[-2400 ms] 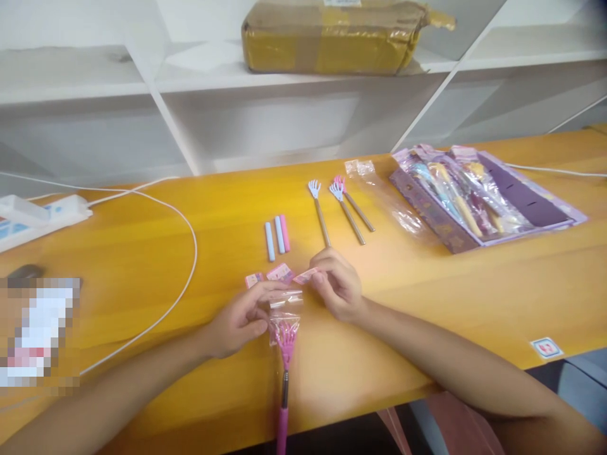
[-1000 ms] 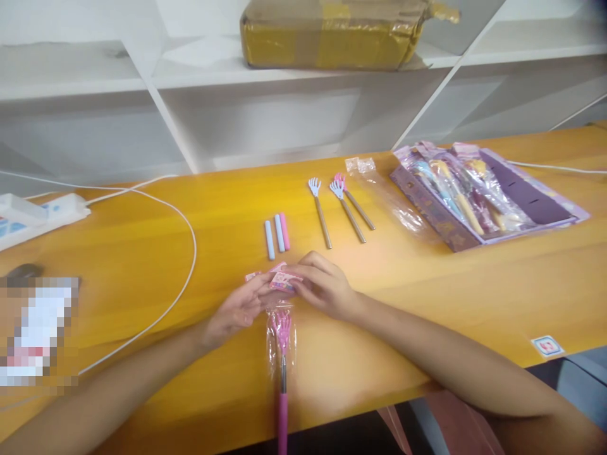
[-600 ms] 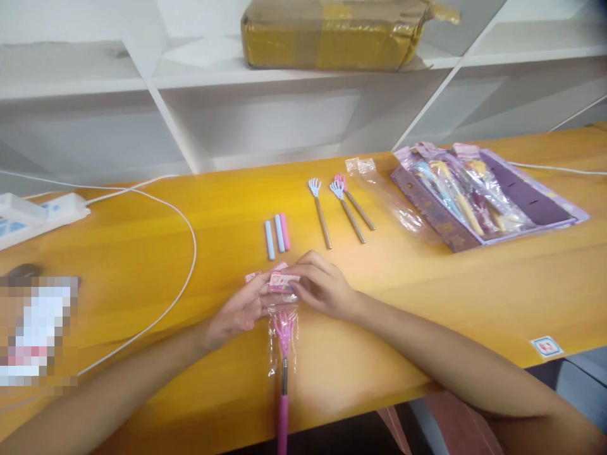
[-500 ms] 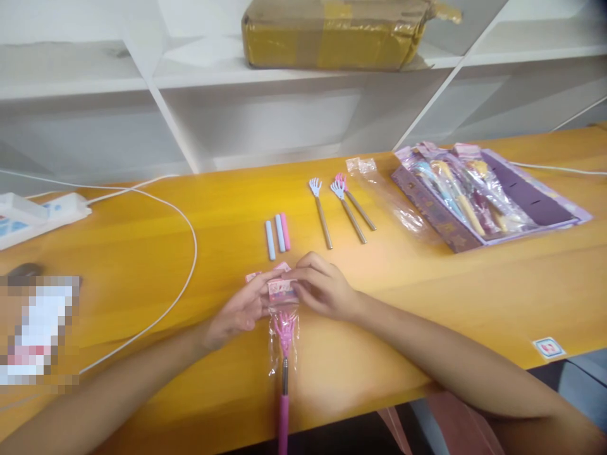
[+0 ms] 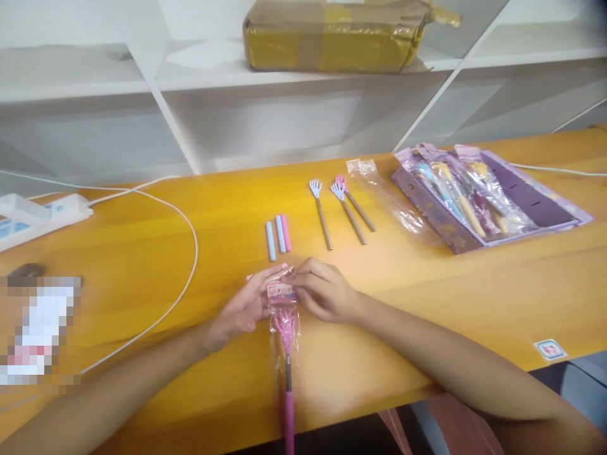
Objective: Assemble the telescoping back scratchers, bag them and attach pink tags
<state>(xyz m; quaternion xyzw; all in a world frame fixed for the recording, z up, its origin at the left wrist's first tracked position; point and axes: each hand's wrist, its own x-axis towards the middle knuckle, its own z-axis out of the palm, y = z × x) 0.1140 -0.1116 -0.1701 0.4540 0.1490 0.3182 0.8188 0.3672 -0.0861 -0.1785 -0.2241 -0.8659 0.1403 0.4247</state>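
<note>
In the head view, a yellow-brown counter (image 5: pixel 417 354) with a wood-like, glossy surface is seen, backed by white shelving (image 5: pixel 199 66) on which a taped cardboard box (image 5: pixel 332 44) is set. At the left, a white power strip (image 5: pixel 61 215) and a looping white cable (image 5: pixel 195 246) are laid out.

The pink scratcher (image 5: pixel 288 374) is placed at the near middle of the counter, inside a clear bag (image 5: pixel 272 328). Its long axis is run nearly straight away from the person — clawed head pointed to the shelving, handle carried over the near edge and cut off by the frame. A printed label card (image 5: pixel 281 292) is set across the bag's top, beyond the claw.

The bag's upper right edge is pinched by the right hand (image 5: pixel 327 294). The left hand (image 5: pixel 246 306) is held with its thumb spread and its fingers passed behind the bag's top; whether anything is gripped by it cannot be told.

Beyond, three smooth, matte tubes (image 5: pixel 281 234), two pale blue and one pink, are laid near three claw-headed metal rods (image 5: pixel 351 212). Crinkled, shiny packets (image 5: pixel 478 189) are held in a purple tray (image 5: pixel 535 202) — patterned along its side.
</note>
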